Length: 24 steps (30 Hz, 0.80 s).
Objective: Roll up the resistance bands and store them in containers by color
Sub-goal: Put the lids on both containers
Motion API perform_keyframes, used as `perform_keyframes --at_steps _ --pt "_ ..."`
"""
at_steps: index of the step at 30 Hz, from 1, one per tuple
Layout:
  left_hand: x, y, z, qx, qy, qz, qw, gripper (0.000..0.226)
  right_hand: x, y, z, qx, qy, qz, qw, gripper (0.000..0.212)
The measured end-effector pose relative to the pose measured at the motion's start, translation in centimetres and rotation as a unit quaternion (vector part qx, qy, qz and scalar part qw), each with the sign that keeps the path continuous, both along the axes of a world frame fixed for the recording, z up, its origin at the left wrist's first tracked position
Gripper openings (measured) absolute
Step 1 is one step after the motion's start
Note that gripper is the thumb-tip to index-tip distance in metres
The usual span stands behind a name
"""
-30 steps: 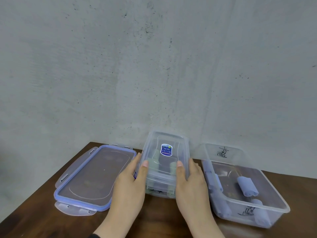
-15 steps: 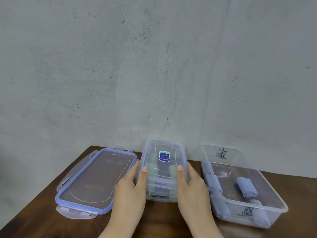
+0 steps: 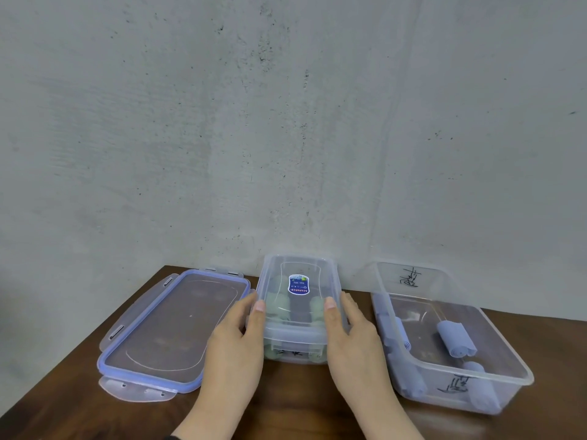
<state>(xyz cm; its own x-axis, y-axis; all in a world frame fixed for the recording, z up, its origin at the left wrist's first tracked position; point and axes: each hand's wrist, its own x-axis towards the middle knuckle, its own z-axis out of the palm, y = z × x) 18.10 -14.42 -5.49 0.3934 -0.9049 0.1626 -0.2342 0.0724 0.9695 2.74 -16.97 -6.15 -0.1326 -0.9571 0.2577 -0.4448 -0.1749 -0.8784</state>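
Blue-rimmed lid (image 3: 165, 328) lies flat at desk (image 3: 63, 404) left. Left hand (image 3: 236, 339) & right hand (image 3: 352, 336) clasp lidded center container (image 3: 297, 309) w/ green rolls, thumbs on top. Open container (image 3: 451, 341) at right holds blue band rolls (image 3: 455, 341), just beside right hand.

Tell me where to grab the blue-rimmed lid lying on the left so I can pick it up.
Take the blue-rimmed lid by its near short end, where the clear latch flap sticks out past the rim. It lies flat on the table, so come from the near side and pinch the flap with your fingers.
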Motion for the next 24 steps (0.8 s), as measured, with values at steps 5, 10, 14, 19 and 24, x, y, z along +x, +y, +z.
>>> perform_keyframes --at_steps 5,10,14,19,24 --pt "-0.1 0.1 0.4 0.017 0.066 -0.006 0.998 0.02 -0.2 0.1 -0.4 0.028 -0.08 -0.035 0.996 0.092" --pt "-0.3 0.0 0.2 0.025 0.136 0.009 0.99 0.05 -0.4 0.6 -0.4 0.094 -0.192 -0.05 0.976 0.094" --pt "-0.3 0.0 0.3 0.002 0.137 0.009 0.991 0.052 -0.3 0.7 -0.3 0.088 -0.239 -0.062 0.965 0.07" --pt "-0.2 0.0 0.4 -0.031 0.086 0.014 0.996 0.052 0.2 1.2 0.1 -0.005 -0.21 -0.063 0.976 0.044" --pt "-0.1 -0.4 -0.1 -0.039 0.128 -0.026 0.991 0.052 0.3 0.4 -0.6 -0.002 -0.245 -0.004 0.97 0.04"
